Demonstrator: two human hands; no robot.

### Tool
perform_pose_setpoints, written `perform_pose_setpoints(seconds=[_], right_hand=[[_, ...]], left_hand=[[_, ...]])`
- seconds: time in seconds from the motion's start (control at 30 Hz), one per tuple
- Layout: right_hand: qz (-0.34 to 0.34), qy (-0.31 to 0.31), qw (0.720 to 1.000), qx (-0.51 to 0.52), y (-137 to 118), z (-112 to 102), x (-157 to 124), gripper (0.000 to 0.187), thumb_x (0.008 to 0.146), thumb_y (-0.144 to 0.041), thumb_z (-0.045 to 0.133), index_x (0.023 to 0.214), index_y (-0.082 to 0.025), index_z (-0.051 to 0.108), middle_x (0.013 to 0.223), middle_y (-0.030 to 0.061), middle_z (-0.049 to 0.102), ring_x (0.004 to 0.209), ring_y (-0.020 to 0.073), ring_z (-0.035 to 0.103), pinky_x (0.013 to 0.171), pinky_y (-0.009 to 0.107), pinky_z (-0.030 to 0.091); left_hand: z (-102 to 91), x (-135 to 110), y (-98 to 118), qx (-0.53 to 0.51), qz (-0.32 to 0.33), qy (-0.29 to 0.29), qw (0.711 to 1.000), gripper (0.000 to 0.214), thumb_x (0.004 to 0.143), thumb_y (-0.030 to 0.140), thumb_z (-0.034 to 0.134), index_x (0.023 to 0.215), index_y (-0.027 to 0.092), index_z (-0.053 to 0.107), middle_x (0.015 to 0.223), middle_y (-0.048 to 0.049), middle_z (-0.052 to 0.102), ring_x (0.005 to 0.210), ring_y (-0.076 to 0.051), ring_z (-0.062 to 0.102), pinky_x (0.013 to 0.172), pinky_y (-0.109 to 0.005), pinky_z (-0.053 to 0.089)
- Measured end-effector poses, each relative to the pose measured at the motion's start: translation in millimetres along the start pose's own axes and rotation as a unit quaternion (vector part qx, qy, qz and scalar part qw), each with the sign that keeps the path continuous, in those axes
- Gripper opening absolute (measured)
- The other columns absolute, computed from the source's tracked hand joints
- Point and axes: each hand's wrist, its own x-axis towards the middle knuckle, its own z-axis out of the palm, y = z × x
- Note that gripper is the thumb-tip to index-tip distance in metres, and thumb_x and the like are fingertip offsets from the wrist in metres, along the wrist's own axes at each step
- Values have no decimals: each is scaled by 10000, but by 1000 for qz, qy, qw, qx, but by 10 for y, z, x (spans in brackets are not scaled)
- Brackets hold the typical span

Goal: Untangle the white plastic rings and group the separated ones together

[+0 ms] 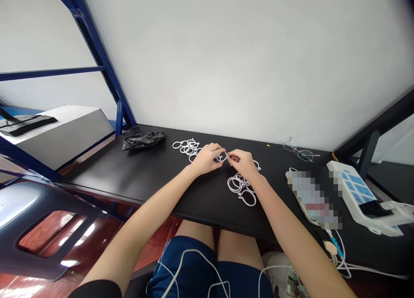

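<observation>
My left hand [207, 158] and my right hand [243, 162] meet over the middle of a black table [145, 173], fingers pinched together on one white plastic ring [222, 156] held between them. A loose group of white rings [186, 147] lies on the table just left of my left hand. A linked bunch of white rings [242, 188] lies below my right wrist, near the front edge.
A crumpled black plastic bag [143, 140] lies at the back left. Eyeglasses [299, 151] rest at the back right. A white power strip [357, 194] with cables and a blurred object [312, 199] sit at the right. A dark stool [48, 229] stands at the lower left.
</observation>
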Motion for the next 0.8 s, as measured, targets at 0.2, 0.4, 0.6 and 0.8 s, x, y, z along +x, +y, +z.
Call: perform_pose_setpoints(seconds=[0.2, 0.4, 0.6, 0.8], right_hand=[[-2, -4, 1000, 14, -1, 7, 4, 67, 794, -201, 644, 807, -187, 708, 776, 43, 689, 661, 177, 639, 625, 307, 516], [-17, -13, 1000, 21, -7, 0, 16, 83, 806, -227, 637, 795, -181, 705, 751, 43, 676, 631, 166, 619, 603, 297, 501], [-25, -12, 999, 22, 15, -6, 16, 134, 824, -280, 621, 791, -184, 709, 747, 50, 676, 635, 169, 614, 602, 300, 500], [-19, -4, 1000, 21, 28, -5, 10, 137, 813, -288, 626, 803, -185, 716, 737, 50, 683, 634, 172, 624, 607, 303, 510]], left_hand=[[3, 4, -4, 7, 2, -9, 1000, 346, 799, 200, 610, 1143, 168, 617, 1052, -78, 644, 930, -214, 570, 790, -343, 442], [21, -4, -44, -5, 6, -13, 1000, 344, 815, 229, 613, 1156, 188, 616, 1114, -76, 658, 979, -215, 603, 850, -360, 432], [47, -17, -95, -29, 13, -12, 999, 321, 857, 288, 609, 1167, 203, 615, 1167, -73, 677, 1037, -218, 637, 918, -384, 421], [38, -10, -85, -30, 1, -29, 999, 338, 879, 295, 605, 1204, 204, 588, 1157, -71, 689, 958, -187, 672, 966, -383, 414]])
